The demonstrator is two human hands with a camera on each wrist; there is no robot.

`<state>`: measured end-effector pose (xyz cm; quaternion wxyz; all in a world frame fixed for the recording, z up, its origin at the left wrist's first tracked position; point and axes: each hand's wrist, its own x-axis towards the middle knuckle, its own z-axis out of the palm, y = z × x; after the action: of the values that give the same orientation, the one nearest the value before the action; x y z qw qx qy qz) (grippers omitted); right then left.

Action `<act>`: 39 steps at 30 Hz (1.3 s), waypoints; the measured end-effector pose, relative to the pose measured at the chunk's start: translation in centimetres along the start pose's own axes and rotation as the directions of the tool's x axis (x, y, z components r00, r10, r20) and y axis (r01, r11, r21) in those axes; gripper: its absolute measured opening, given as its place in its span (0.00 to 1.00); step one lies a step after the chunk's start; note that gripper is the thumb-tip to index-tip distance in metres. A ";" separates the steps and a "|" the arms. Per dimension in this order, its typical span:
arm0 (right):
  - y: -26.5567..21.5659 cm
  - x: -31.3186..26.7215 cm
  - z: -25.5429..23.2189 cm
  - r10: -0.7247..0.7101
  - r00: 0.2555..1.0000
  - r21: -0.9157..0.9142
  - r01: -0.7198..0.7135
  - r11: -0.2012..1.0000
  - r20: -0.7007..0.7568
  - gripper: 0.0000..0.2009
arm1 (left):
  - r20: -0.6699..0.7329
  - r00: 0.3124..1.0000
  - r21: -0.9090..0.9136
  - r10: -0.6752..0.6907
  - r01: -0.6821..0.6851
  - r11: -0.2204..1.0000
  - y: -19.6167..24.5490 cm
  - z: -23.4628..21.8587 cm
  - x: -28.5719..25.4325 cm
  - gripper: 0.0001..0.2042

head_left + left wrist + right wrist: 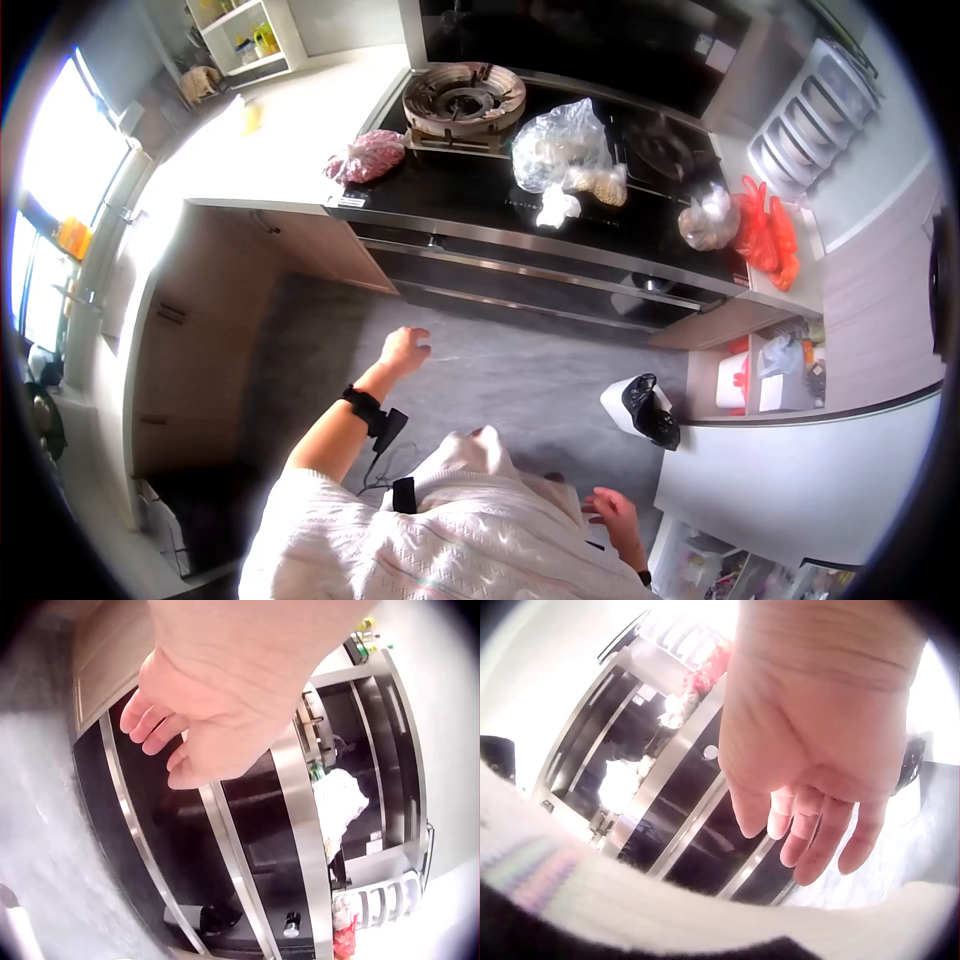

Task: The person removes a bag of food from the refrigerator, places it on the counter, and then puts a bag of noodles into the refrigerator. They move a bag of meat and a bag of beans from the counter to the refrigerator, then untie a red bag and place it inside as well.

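My left hand [405, 351] hangs over the grey floor in front of the stove, its fingers loosely curled around nothing. In the left wrist view the same hand [202, 712] overlaps the dark drawer fronts below the cooktop. Low beside the body, my right hand [614, 515] hangs with relaxed fingers; the right wrist view shows that palm [817, 750] bare. On the black cooktop [450, 190] sit a clear plastic bag [565, 145], a small bag of light pieces [600, 185] and a crumpled white piece [557, 207]. A bag of reddish contents [366, 157] lies at the cooktop's left edge.
A round burner ring [465, 100] stands at the cooktop's back left. Red plastic bags [768, 235] and a knotted clear bag [708, 220] lie at the right. A white bin [625, 402] with a black liner stands on the floor, near an open cabinet [708, 385].
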<state>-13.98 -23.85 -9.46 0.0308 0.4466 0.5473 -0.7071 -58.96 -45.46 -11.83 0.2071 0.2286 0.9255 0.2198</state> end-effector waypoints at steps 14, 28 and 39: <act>-6.4 4.9 -3.4 -0.030 0.999 -0.158 0.037 0.987 0.045 0.17 | -0.584 0.796 0.050 0.161 -0.163 0.985 0.2 -15.4 11.9 0.13; -7.9 4.6 4.8 0.087 0.980 0.115 -0.066 0.991 -0.179 0.18 | -0.398 0.856 0.572 0.330 -0.050 0.819 -10.2 -25.1 29.7 0.13; -6.9 3.4 2.3 0.079 0.971 0.106 -0.056 0.993 -0.227 0.17 | -0.226 0.943 0.370 0.243 -0.147 0.917 0.0 -26.0 22.0 0.07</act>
<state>-21.06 -21.40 -6.61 -0.0310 0.5451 0.4959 -0.6753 -89.34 -42.25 3.21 0.0137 0.3218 0.9413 0.1013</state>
